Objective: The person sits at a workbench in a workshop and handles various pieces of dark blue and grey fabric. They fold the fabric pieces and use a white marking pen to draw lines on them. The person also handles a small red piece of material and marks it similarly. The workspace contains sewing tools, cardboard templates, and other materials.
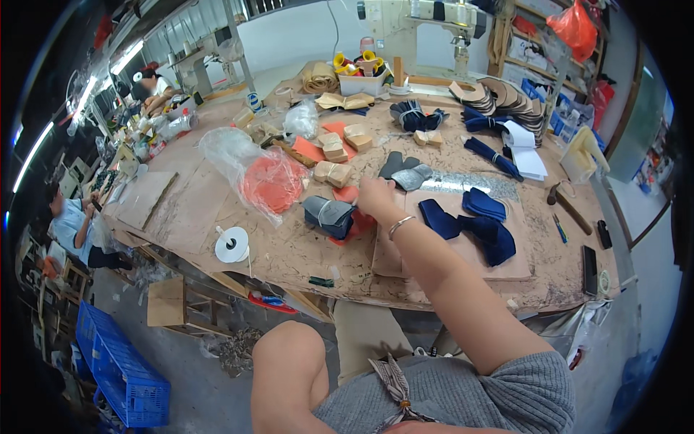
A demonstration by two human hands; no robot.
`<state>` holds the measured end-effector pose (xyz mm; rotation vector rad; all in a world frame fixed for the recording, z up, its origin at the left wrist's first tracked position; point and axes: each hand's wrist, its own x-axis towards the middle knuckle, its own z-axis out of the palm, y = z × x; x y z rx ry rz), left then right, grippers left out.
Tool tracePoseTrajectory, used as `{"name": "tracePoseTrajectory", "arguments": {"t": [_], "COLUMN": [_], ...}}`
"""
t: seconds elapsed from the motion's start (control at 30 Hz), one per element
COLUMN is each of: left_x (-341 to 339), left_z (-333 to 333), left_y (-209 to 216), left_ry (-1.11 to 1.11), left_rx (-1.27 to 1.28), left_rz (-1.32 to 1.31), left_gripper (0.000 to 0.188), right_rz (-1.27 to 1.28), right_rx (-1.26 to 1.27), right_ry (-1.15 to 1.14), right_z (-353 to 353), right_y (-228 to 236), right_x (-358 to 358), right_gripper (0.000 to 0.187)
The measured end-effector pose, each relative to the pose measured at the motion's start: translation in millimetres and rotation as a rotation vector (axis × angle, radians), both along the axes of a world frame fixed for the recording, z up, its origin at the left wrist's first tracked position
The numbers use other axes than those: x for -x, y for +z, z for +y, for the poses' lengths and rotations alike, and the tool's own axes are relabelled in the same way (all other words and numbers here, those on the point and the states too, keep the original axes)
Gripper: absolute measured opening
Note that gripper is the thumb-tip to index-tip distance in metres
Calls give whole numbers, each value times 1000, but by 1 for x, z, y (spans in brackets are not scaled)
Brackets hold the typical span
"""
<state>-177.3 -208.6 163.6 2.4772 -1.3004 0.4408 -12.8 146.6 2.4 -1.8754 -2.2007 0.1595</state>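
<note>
My right hand (377, 197) reaches out over the worktable (188, 242), a bracelet at its wrist. Its fingers look curled, and whatever they hold is hidden under them. Just left of it lies a tied bundle of grey and dark blue cut pieces (328, 215). Orange pieces (347, 194) show beside the fingertips. Beyond the hand rests another bundle of grey pieces (409, 173). Dark blue folded fabric pieces (493, 240) lie right of my forearm on a pale board (517, 270). My left arm seems bent low in the view, its hand out of sight.
Clear plastic with orange pieces (271, 184) and a white spool (232, 244) lie to the left. Tan bundles (332, 173) sit farther back. A hammer (571, 208) and a phone (590, 270) are at right. A blue crate (123, 369) stands on the floor. Other people sit far left.
</note>
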Motion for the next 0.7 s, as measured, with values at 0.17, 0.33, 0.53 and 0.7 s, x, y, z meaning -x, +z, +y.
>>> {"name": "tracePoseTrajectory", "arguments": {"t": [0.17, 0.33, 0.53, 0.7], "left_x": [-14, -20, -31, -31], "left_z": [19, 26, 27, 10], "left_y": [28, 41, 39, 26], "left_ry": [58, -14, -48, -33], "left_rx": [225, -33, 187, 81], "left_rz": [-205, -178, -251, 123], "left_gripper": [80, 83, 78, 69], "right_rz": [105, 196, 582, 1044], "right_rx": [119, 228, 189, 196], "right_ry": [-46, -89, 71, 54], "right_z": [-7, 4, 36, 19], "right_y": [26, 15, -8, 30], "right_x": [49, 40, 15, -50], "right_gripper": [41, 45, 36, 15]}}
